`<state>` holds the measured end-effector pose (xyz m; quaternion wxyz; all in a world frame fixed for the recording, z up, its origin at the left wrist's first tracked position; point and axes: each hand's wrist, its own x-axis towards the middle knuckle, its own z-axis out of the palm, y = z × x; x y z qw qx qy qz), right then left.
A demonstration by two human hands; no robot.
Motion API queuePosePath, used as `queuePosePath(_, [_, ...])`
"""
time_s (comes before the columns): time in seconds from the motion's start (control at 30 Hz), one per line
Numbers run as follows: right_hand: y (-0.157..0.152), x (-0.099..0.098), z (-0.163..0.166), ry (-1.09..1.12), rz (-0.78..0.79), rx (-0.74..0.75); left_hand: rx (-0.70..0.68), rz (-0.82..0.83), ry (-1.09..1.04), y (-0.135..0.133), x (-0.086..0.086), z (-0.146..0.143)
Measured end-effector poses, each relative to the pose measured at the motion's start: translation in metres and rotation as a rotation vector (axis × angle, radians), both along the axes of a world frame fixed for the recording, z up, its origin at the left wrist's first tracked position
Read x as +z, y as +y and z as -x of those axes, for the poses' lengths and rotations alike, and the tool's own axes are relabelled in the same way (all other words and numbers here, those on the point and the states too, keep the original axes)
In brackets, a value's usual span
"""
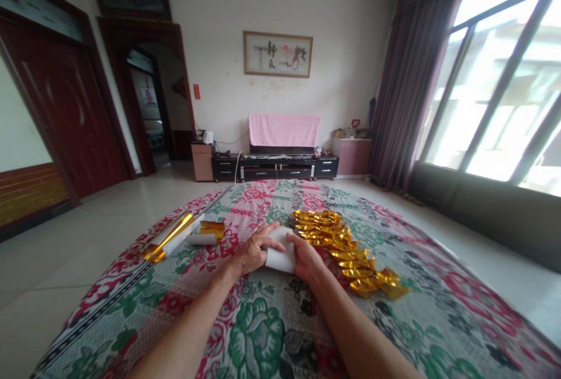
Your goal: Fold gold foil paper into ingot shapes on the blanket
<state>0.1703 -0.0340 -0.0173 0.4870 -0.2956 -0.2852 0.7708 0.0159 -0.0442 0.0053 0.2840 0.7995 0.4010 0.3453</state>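
Between my two hands is a sheet of paper (pixel 281 258), its white side facing me and its shape curved or folded. My left hand (pixel 258 249) grips it from the left, fingers lying over its upper part. On the right edge, my right hand (pixel 305 255) holds it with the thumb on top. Just to the right lie several folded gold foil paper pieces (pixel 324 230) in an overlapping row running toward me. Off to the left are a curled roll of gold foil paper (pixel 169 236) and a smaller gold-and-white sheet (pixel 210 231).
A round table with a flowered cloth (pixel 258 332) in red, green and grey carries everything. Beyond it stand a black TV cabinet (pixel 276 169) and a pink cloth (pixel 284 129) draped over a screen. Windows (pixel 495 87) and a purple curtain (pixel 412 75) are on the right.
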Motion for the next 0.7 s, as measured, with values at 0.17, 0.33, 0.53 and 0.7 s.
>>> queuePosePath(0.17, [-0.001, -0.003, 0.000, -0.036, -0.109, -0.032, -0.006, -0.004, 0.047, -0.001, 0.001, 0.000])
queuePosePath(0.33, [0.001, -0.005, 0.000, -0.035, -0.120, -0.058, -0.007, 0.000, 0.034, -0.002, 0.003, 0.000])
queuePosePath(0.53, [0.001, -0.002, 0.002, 0.023, -0.067, -0.087, -0.012, -0.002, -0.012, 0.005, -0.005, 0.008])
queuePosePath(0.7, [0.004, -0.004, 0.002, 0.016, -0.031, -0.112, -0.045, 0.008, 0.015, 0.005, -0.003, 0.014])
